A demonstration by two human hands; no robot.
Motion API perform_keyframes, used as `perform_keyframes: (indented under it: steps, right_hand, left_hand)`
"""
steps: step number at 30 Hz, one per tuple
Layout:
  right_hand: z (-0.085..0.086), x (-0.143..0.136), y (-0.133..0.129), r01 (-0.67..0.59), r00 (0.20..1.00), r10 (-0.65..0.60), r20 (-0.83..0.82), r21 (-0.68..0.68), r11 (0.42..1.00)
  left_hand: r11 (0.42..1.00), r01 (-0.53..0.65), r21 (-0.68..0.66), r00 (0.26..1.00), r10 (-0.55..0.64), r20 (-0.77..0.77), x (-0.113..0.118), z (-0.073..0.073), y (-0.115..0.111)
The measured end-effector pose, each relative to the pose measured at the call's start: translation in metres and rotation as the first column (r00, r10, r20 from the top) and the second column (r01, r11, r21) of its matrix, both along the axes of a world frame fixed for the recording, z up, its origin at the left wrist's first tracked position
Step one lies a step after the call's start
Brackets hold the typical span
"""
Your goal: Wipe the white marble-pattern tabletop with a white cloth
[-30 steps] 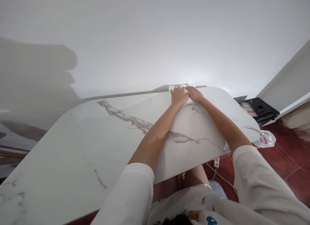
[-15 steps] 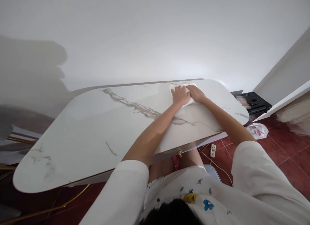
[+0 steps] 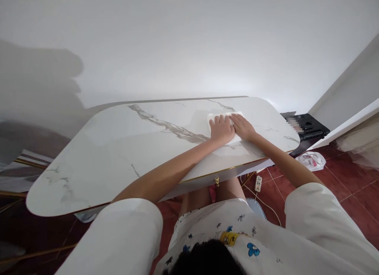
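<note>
A folded white cloth lies on the marble-patterned white tabletop, right of the middle. My left hand presses flat on it, fingers spread and pointing away from me. Beside it, my right hand also rests on the cloth, its fingers stretched out towards the left hand. The two hands touch or nearly touch. Most of the cloth is hidden beneath them; its pale edges show at the far side and near the left fingertips.
A white wall rises behind the table. Right of it are a black folding stool and a white plastic bag. A power strip with a cable lies on the red tiled floor. A gold knob sticks out from the table front.
Both hands have drawn the cloth a little nearer to me along the tabletop. My left elbow has swung outward to the left. The view has shifted slightly.
</note>
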State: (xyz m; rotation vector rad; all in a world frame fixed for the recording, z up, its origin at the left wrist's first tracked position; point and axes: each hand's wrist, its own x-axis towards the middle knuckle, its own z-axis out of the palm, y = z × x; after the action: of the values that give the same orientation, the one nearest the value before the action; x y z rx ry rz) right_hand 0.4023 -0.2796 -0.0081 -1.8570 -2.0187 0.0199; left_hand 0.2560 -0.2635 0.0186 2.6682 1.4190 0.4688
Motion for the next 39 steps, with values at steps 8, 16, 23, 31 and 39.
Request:
perform_keyframes:
  steps: [8, 16, 23, 31, 39]
  right_hand:
    - [0.0, -0.03, -0.065, -0.015, 0.999, 0.015, 0.037, 0.021, 1.0]
    - [0.006, -0.039, -0.105, -0.033, 0.999, 0.033, 0.031, 0.009, 0.999]
    - [0.005, -0.015, -0.111, -0.052, 0.999, 0.053, -0.003, 0.008, 0.999]
    - [0.002, 0.028, -0.082, -0.064, 0.998, 0.063, 0.01, 0.03, 0.998]
    - [0.001, 0.054, 0.008, -0.004, 0.999, 0.004, -0.035, 0.013, 1.0]
  left_hand:
    - [0.997, 0.069, -0.043, 0.989, -0.074, -0.128, -0.032, 0.005, -0.05]
    - [0.996, 0.046, -0.074, 0.996, -0.051, -0.073, -0.039, 0.004, -0.09]
    - [0.994, 0.085, -0.074, 0.996, -0.088, -0.031, -0.021, -0.001, -0.093]
    - [0.984, 0.159, -0.081, 0.987, -0.159, 0.014, 0.012, 0.003, -0.065]
    - [0.988, 0.113, -0.102, 0.993, -0.112, 0.024, 0.041, 0.006, 0.011]
